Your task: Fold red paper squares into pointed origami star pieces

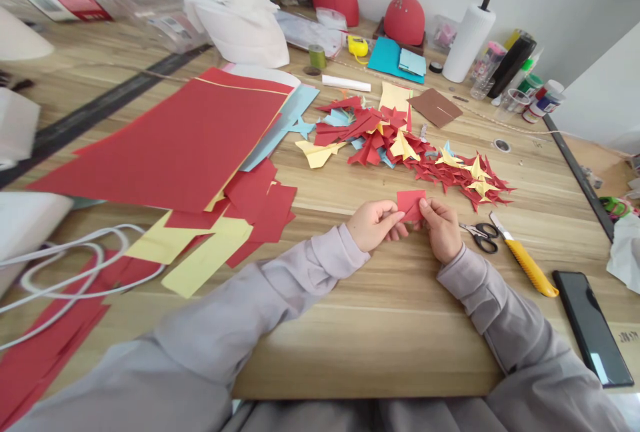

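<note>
Grey sleeves (240, 312), hands (374, 225) (442, 231) pinching small red paper square (411, 205)

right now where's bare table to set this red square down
Bare wood: below your left hand and right hand to the table edge, and between the yellow utility knife and phone. Crowded: the folded paper shapes and red sheets.

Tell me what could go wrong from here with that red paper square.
The black-handled scissors and yellow-handled utility knife, its metal tip showing, lie close beside the right hand, so a careless move might nick it. The small red paper square, pinched between that hand and the left hand, could also slip and get lost among the heap of folded red and yellow paper shapes just ahead.
</note>
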{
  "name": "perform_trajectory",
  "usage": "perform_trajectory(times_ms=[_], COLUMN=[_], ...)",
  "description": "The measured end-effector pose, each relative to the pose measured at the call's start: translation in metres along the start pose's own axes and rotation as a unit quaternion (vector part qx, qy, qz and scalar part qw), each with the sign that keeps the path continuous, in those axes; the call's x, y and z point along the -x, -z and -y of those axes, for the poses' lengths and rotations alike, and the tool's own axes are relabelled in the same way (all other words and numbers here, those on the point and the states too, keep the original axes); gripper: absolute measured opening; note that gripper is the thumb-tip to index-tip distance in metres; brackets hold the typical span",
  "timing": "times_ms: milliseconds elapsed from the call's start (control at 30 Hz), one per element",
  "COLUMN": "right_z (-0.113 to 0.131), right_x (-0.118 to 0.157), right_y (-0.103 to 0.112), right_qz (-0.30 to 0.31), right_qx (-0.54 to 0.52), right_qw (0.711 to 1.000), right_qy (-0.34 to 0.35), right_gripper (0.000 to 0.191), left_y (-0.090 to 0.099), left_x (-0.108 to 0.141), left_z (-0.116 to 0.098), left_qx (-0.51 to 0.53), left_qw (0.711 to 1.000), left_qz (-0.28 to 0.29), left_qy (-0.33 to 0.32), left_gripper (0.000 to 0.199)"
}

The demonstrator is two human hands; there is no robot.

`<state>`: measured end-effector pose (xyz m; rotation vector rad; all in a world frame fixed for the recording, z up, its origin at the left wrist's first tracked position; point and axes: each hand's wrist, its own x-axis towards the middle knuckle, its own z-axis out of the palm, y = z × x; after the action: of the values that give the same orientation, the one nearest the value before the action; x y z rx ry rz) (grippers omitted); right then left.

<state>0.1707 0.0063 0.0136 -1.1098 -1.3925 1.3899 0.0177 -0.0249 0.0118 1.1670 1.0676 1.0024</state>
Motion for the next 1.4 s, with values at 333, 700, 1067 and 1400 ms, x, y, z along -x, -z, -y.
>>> perform_trajectory(times_ms=[333,700,1067,1400], right_z=[0.004,0.002,-0.001,0.001], right_x=[0.001,0.001,-0.001,0.005], right_y=[-0.002,-0.001,0.0,-0.005], right_qz=[0.006,-0.01,-0.01,0.04], right_qx=[0.03,0.019,0.021,0.04], right_qw=[0.999,1.0,1.0,0.998], right_qy=[0.02,0.01,0.016,0.04], right_gripper=[0.04,0.038,0.037,0.037], left_y=[0.001,0.002,0.003,-0.007], left_x=[0.0,0.001,0.0,-0.002], left_z=[-0.003,-0.005,-0.005,-0.009], left_qx=[0.027,0.035,0.078,0.052], left_qw=[0.999,0.999,0.996,0.997], left_qz=[0.008,0.023,0.002,-0.035], left_qy=[0.024,0.03,0.031,0.036], left_gripper=[0.029,0.012,0.007,0.018])
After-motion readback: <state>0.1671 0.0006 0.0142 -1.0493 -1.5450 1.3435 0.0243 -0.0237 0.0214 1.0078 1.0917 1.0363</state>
